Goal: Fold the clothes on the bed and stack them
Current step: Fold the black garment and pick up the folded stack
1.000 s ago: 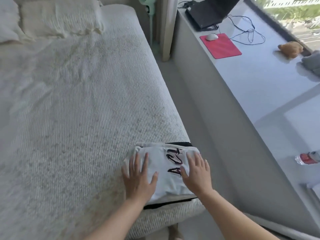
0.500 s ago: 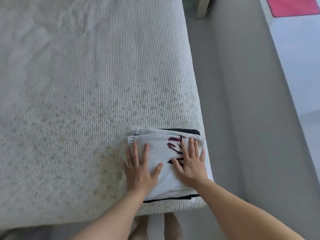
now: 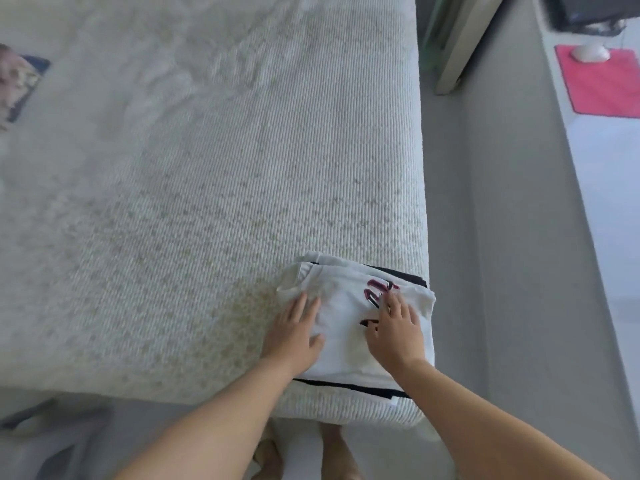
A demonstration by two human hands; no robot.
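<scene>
Left hand [image 3: 294,332]: fingers [image 3: 300,304] straight and close together, lying flat on the left part of the folded white shirt [image 3: 346,341]; thumb splayed out to the right, also on the cloth. Nothing is pinched.

Right hand [image 3: 394,332]: fingers [image 3: 393,301] straight and slightly spread, pressing flat on the right half of the shirt, over the dark red and black print [image 3: 375,289]. Palm down, no grip on the cloth.

The shirt sits as the top layer of a small stack. A black garment [image 3: 401,273] lies under it, showing as a dark strip along the far edge and another along the near edge. The stack rests at the near right corner of the bed [image 3: 242,168], close to the bed's right edge.

Bed cover is ribbed and off-white. A patterned item [image 3: 17,81], blurred, lies at the far left of the bed. Bare feet [image 3: 332,452] show on the floor below the bed corner.

To the right, a pale surface [image 3: 609,188] carries a red mouse pad [image 3: 602,84] with a white mouse [image 3: 590,51] on its far edge.
</scene>
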